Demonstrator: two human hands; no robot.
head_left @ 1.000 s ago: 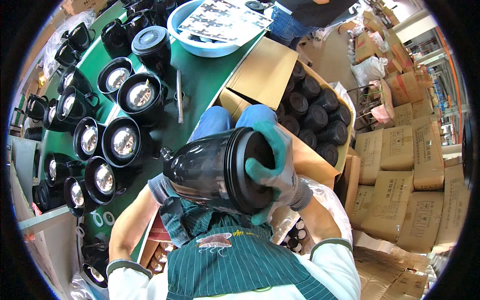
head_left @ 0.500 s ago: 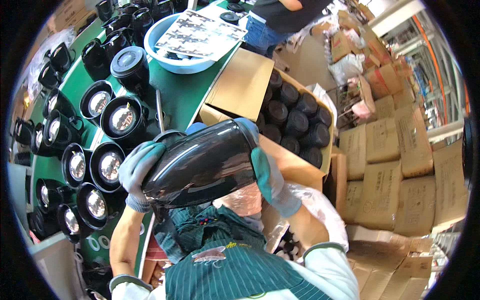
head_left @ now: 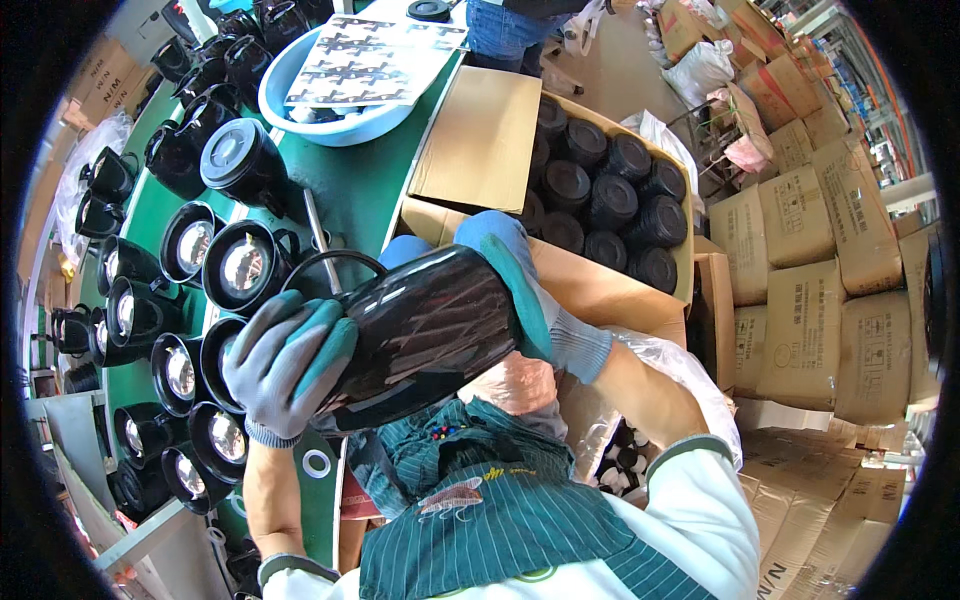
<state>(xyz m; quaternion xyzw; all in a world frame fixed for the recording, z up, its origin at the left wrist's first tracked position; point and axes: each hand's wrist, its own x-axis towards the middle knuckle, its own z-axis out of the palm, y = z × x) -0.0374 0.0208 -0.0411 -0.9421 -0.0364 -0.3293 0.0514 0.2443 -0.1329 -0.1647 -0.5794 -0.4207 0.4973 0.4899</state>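
Observation:
Both gloved hands hold a glossy black thermos jug (head_left: 425, 325) sideways above my lap, its curved handle arching at the far left side. My left hand (head_left: 290, 365) wraps its left end, with grey-and-green fingers bent over the surface. My right hand (head_left: 520, 295) grips the right end, mostly along its far and right side. Beyond the left hand, several open black jugs (head_left: 245, 268) with shiny silver insides stand on the green table.
A blue basin (head_left: 375, 122) with a printed sheet (head_left: 365, 62) on top stands at the far side. A carton (head_left: 690, 200) of black round-topped pieces is on the right, with stacked cardboard boxes (head_left: 795, 320) beyond. Near the jugs, a metal rod (head_left: 315, 225) sticks up.
The jug has turned slightly, so its handle now shows. My left hand's fingers have shifted onto its left end; the right hand still holds the other end. The view has shifted.

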